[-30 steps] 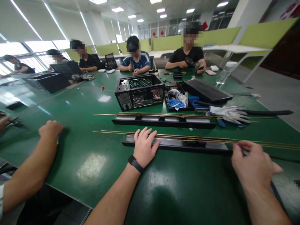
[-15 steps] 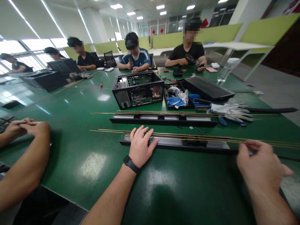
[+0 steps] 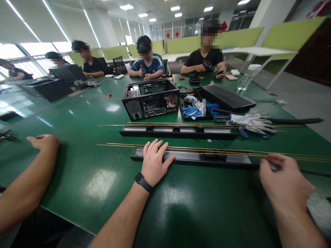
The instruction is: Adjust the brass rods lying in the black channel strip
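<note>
My left hand (image 3: pixel 154 162) lies with fingers spread over the left part of the near rail (image 3: pixel 181 156), a long black strip with a silver inner face. Thin brass-coloured rods (image 3: pixel 232 152) run along this rail and reach past both its ends. They pass by the fingers of that hand. At the rail's right end, my right hand (image 3: pixel 286 181) has its thumb and fingers brought together beside the rods. What it pinches is hidden by the fingers. Behind lies a second, similar rail (image 3: pixel 165 132) with more rods along it.
An open computer case (image 3: pixel 151 100) stands behind the rails. Gloves lie in a black tray (image 3: pixel 184 115), and another glove (image 3: pixel 250 123) lies right of it. A co-worker's arm (image 3: pixel 38 168) rests at the left. Several people sit across the green table (image 3: pixel 77 144).
The co-worker's hands at the left were together; now one arm remains, its hand apart. My own hands stay in nearly the same place, and the view shifts slightly.
</note>
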A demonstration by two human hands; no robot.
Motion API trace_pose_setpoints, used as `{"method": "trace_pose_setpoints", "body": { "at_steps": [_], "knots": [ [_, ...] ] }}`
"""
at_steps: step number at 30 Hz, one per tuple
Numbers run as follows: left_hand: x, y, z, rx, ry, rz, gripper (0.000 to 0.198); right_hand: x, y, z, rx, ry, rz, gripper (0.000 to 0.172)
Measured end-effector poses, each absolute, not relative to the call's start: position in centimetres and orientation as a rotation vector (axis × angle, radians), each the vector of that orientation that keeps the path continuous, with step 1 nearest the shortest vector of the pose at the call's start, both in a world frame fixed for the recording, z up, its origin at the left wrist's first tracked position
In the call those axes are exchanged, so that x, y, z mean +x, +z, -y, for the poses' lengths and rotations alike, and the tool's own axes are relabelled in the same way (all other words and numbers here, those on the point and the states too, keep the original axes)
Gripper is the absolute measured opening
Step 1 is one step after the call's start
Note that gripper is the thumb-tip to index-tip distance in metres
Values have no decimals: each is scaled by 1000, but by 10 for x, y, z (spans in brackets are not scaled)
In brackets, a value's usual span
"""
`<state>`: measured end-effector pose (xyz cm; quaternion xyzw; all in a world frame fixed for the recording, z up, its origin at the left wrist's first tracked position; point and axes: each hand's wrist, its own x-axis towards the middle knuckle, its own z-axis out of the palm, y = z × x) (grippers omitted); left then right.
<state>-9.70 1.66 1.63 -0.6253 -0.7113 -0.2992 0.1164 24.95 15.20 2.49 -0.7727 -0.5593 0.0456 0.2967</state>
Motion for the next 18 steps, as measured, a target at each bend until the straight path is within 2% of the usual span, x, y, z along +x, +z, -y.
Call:
{"method": "trace_pose_setpoints", "body": {
  "at_steps": [18],
  "knots": [
    [-98,15,-17,-1836,-848,2051,47,230,24,-136,-1838,173,1618,33]
  ]
}}
